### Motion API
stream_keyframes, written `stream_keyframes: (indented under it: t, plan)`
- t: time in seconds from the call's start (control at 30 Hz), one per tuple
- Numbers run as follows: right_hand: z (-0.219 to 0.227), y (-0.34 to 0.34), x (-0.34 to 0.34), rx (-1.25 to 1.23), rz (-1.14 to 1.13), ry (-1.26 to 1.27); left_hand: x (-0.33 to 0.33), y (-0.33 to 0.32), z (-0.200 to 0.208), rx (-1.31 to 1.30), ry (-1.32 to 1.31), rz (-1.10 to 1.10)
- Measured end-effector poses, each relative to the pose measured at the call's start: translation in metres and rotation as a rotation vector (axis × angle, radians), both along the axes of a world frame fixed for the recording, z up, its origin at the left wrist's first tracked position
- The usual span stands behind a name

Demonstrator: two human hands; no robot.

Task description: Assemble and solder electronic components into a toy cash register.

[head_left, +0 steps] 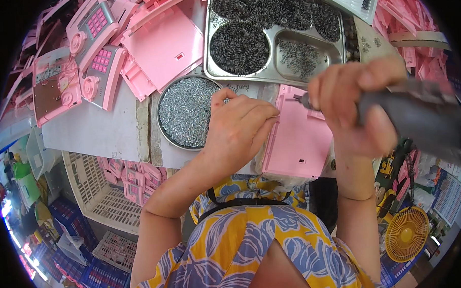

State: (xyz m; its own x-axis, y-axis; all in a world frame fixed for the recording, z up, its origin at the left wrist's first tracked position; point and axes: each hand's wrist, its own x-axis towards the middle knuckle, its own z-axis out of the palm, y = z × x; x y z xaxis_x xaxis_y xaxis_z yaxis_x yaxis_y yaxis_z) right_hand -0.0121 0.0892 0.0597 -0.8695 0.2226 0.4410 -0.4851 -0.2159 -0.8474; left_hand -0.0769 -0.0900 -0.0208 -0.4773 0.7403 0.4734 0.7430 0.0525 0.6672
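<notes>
My right hand (353,106) grips a grey electric screwdriver (412,112), its tip pointing left over the upper left part of a flat pink plastic panel (299,141) on the table. My left hand (237,128) rests at the panel's left edge, fingers curled toward the screwdriver tip; what they pinch is hidden. Just left of that hand sits a round metal dish of small silver screws (183,112).
A steel compartment tray (276,71) holds coiled springs and small parts behind the panel. Pink plastic covers (163,47) and pink keypad boxes (93,52) pile up at the back left. A white crate (108,199) with pink parts stands below the table; a yellow fan (407,233) lower right.
</notes>
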Motion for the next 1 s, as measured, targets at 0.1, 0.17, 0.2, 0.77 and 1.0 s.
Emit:
stream_keyframes:
  t: [0.1,0.17,0.2,0.77,1.0]
  plan:
    - [0.017,-0.015,0.019,0.015,-0.032,-0.098,0.004,0.001,0.002,-0.012,-0.021,-0.024]
    - [0.016,-0.019,0.023,0.013,-0.051,-0.118,0.004,0.003,0.000,0.015,-0.014,-0.042]
    - [0.016,-0.021,0.024,0.011,-0.063,-0.130,0.004,0.003,-0.001,0.026,-0.012,-0.050]
    - [-0.027,-0.022,0.023,0.369,-0.012,-0.273,-0.037,-0.063,0.009,-0.485,0.151,0.203]
    - [-0.032,-0.018,0.023,0.368,0.024,-0.262,-0.048,-0.060,-0.002,-0.392,0.208,0.254]
